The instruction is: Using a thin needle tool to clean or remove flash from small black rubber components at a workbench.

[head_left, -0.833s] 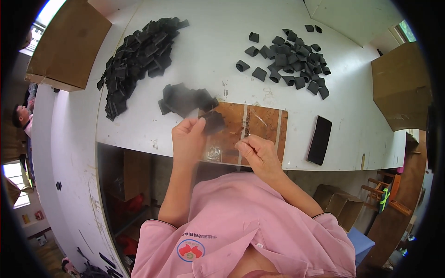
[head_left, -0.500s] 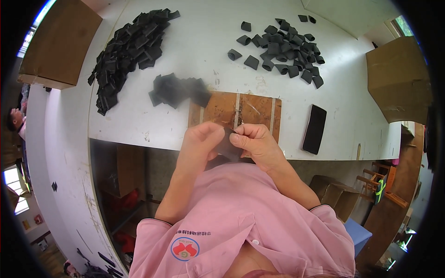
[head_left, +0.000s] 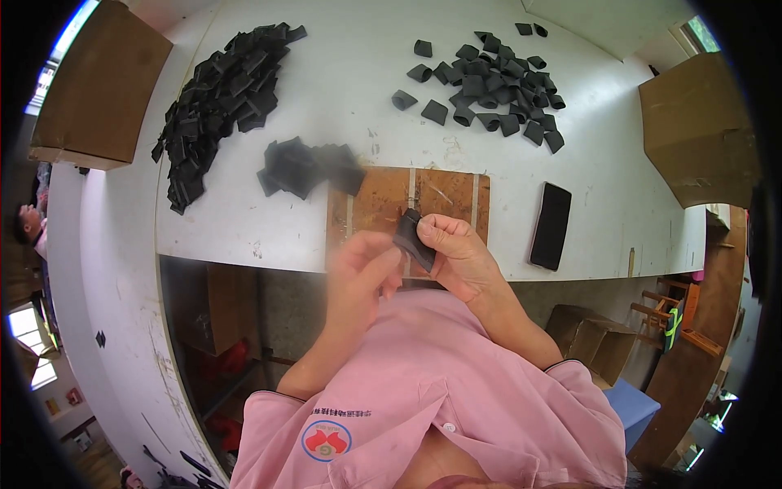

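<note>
Just over the near edge of the wooden board [head_left: 456, 189], my right hand [head_left: 460, 257] pinches a small black piece of fabric-like material [head_left: 415, 241] between thumb and fingers. The piece hangs tilted, its lower corner pointing down toward my shirt. My left hand [head_left: 358, 265] is close against its left side, smeared by motion, so whether the fingers grip it is unclear. Beyond the board's left corner lies a small heap of flat black pieces [head_left: 297, 167]. Farther right, several black pieces curled into short open tubes [head_left: 481, 85] lie in a loose cluster.
A long pile of flat black pieces [head_left: 224, 94] covers the table's far left. A dark phone [head_left: 551, 226] rests right of the board. Cardboard boxes [head_left: 98, 81] stand at both sides of the white table [head_left: 244, 236]. Another person [head_left: 31, 224] appears at the far left.
My left hand has drawn slightly left and down from the black piece, now blurred. The piece, formerly between both hands' fingers, has turned and sits in my right hand. The view has shifted slightly.
</note>
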Motion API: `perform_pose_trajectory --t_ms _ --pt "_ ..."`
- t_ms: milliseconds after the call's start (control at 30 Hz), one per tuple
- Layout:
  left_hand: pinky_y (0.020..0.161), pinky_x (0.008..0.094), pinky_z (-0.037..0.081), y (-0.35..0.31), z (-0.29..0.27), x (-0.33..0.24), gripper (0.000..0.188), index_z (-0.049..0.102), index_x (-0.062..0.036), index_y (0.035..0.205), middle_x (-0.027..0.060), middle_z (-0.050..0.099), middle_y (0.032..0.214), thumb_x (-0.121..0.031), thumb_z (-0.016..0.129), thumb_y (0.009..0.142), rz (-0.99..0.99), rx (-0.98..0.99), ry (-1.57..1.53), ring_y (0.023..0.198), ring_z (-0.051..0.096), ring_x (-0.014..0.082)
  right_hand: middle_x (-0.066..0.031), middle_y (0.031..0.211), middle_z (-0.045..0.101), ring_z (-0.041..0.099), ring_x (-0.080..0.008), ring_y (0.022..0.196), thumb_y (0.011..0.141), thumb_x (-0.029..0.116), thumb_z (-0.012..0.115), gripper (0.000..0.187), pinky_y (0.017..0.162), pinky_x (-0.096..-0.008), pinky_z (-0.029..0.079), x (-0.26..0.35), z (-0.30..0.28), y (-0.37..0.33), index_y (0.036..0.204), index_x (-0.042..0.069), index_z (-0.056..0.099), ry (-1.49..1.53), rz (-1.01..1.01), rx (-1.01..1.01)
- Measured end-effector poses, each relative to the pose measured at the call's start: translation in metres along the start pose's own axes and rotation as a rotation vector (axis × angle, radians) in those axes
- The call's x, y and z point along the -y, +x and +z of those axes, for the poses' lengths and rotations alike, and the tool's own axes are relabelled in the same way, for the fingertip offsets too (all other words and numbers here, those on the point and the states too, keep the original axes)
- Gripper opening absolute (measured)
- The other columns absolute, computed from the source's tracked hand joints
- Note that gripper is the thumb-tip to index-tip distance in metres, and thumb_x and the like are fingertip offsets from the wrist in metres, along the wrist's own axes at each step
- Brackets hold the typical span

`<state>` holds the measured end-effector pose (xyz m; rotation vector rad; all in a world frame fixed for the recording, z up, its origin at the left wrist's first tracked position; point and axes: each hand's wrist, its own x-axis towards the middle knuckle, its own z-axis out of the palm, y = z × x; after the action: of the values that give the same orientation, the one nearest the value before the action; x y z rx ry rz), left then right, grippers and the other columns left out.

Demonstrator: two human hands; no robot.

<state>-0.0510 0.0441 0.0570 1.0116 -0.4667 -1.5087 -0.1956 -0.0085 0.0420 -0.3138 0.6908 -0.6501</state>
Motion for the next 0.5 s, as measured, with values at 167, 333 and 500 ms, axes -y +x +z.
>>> perform_pose_trajectory --t_ms 167,333,500 --pt "0.037 0.0175 0.037 -0.002 0.001 -0.002 0.007 0.054 0.0019 0.083 0.0093 0.06 0.068 -0.003 0.056 0.079 0.002 -0.02 0.071 0.046 0.05 0.0085 -0.004 0.077 0.059 0.055 -0.0097 0.066 0.084 0.021 0.055 0.018 0.063 -0.0248 0.047 -0.001 0.001 0.002 0.084 0.004 0.057 -0.043 -0.012 -0.006" --pt "0.038 0.0169 0.037 0.0 -0.002 -0.001 0.006 0.054 0.0017 0.083 0.0073 0.059 0.067 -0.002 0.057 0.079 0.005 -0.051 0.148 0.047 0.05 0.0078 -0.0027 0.074 0.058 0.052 -0.0086 0.062 0.083 0.02 0.058 0.019 0.058 -0.0244 0.045 -0.004 0.005 0.001 0.084 0.002 0.057 -0.08 -0.027 -0.035" --pt "0.041 0.0156 0.037 -0.004 0.003 -0.003 0.006 0.054 0.0018 0.083 0.0044 0.057 0.066 -0.003 0.056 0.08 0.101 -0.166 0.428 0.048 0.049 0.0056 -0.0067 0.074 0.053 0.053 -0.0153 0.06 0.075 0.013 0.064 0.018 0.053 -0.0257 0.043 -0.007 0.017 -0.006 0.083 0.0 0.056 -1.424 -1.07 -0.394"
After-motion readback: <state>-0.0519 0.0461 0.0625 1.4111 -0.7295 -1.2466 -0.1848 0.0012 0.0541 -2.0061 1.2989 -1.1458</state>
